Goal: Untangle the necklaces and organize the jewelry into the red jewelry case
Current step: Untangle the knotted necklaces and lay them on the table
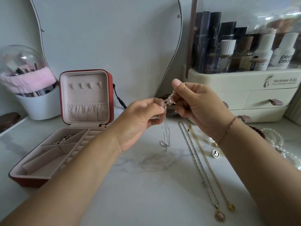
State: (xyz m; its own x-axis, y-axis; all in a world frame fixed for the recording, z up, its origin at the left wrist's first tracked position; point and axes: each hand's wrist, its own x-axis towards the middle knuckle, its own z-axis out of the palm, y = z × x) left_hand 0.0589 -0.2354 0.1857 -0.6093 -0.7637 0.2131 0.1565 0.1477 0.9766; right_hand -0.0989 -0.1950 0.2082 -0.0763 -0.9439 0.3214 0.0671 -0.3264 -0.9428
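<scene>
Two bare forearms come in over the near edge of the white marbled table (146, 193), one from each near corner, and meet above its middle. By the near right corner lie two necklaces stretched out side by side, not touching, running away toward the far edge. The silver necklace (204, 184) on the left ends in a pink pendant, and the gold necklace (211, 168) on the right ends in an amber one.

Along the left edge the red jewelry case (21, 178) stands open with its lid upright at the back. A bracelet (63, 139) lies in a far compartment of its tray. Near the right edge are a small blue oval charm (215, 153) and a pearl strand (276, 141).

The left hand (140, 121) is raised off the table, back of the hand toward the camera, its fingers curled and thumb and forefinger pinching a thin silver necklace (165, 136). The chain hangs down in loops, and its lowest end is close to the table; I cannot tell if it touches. The right hand (198, 105) is slightly higher and just beside the left, thumb pointing up, fingers curled in and pinching the shiny bunched top of the same chain. A red thread (228, 129) circles that wrist.

Along the far edge stand a white brush cup (40, 105) under a clear dome, a mirror (105, 38) and a cream makeup organizer (244, 88) with drawers.
</scene>
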